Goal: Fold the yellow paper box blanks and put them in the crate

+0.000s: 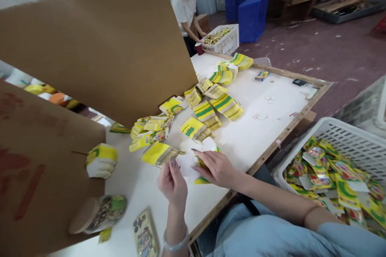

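In the head view my left hand (173, 180) is closed in a pinch above the white table. Whatever lies between its fingertips is too small or hidden to name. Just beyond it lies a yellow stack of flat cartons (155, 153). My right hand (218, 168) has its fingers and thumb around a small yellow and green carton (200, 180), mostly covered by the hand. A white flap (208, 143) of carton stands up behind the fingers. Further stacks of flat cartons (196, 129) fan out past both hands.
Brown cardboard panels (99, 40) wall the table's left side. A jar (108, 211) and a phone (145, 233) lie near the front. At right, a white basket (334, 124) holds many yellow cartons. Across the table, a person (185, 10) touches a filled white crate (230, 40).
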`<state>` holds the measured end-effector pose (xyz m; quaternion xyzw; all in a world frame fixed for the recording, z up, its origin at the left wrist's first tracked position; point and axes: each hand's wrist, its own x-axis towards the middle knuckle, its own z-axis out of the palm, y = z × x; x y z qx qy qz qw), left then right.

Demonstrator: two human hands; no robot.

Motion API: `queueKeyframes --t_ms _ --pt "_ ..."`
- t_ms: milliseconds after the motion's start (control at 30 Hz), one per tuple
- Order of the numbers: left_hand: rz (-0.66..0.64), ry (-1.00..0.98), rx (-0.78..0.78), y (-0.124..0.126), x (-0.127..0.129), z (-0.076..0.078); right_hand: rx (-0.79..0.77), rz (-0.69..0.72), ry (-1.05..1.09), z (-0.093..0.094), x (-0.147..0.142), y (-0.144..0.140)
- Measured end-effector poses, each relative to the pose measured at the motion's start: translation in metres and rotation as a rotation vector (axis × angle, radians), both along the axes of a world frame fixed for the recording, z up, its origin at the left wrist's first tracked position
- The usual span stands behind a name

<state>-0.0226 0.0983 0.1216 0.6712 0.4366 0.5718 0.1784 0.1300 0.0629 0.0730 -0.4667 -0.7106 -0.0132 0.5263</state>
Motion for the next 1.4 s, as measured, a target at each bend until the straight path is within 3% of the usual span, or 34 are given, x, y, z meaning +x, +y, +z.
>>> queueKeyframes --t_ms 100,200,333,433,533,633,767,933,1100,1300,1400 --pt "-0.292 -0.023 -0.026 -0.005 -0.001 -0.016 -0.008 0.022 0.176 0.004 -0.004 0.005" --pt "-0.519 0.120 -0.120 -0.018 0.008 -0.041 -0.095 -0.001 0.355 0.001 -0.005 0.002" --pt "-0.563 0.087 -0.177 -0.037 0.031 -0.072 -0.249 -0.017 0.466 -0.009 0.001 -0.014" --pt "-0.534 -0.042 -0.233 -0.048 0.047 -0.084 -0.286 -0.044 0.485 -0.013 0.009 -0.025" --pt "-0.609 -0.107 -0.288 -0.055 0.056 -0.084 -0.297 -0.041 0.487 -0.013 0.014 -0.031" --pt "-0.654 -0.048 -0.295 -0.058 0.056 -0.077 -0.354 0.012 0.492 -0.014 0.017 -0.033" --pt "-0.536 -0.075 -0.437 -0.059 0.052 -0.071 -0.436 -0.017 0.605 -0.022 0.021 -0.033" --pt "-0.451 -0.208 -0.677 -0.055 0.051 -0.077 -0.641 0.020 0.789 -0.030 0.027 -0.033" --pt "-0.404 -0.387 -0.675 -0.054 0.051 -0.075 -0.620 0.190 0.970 -0.033 0.029 -0.041" --pt "-0.431 -0.500 -0.603 -0.074 0.040 -0.077 -0.697 0.308 0.838 -0.036 0.041 -0.059" --pt "-0.411 -0.498 -0.722 -0.086 0.033 -0.079 -0.743 0.368 0.771 -0.036 0.049 -0.069"
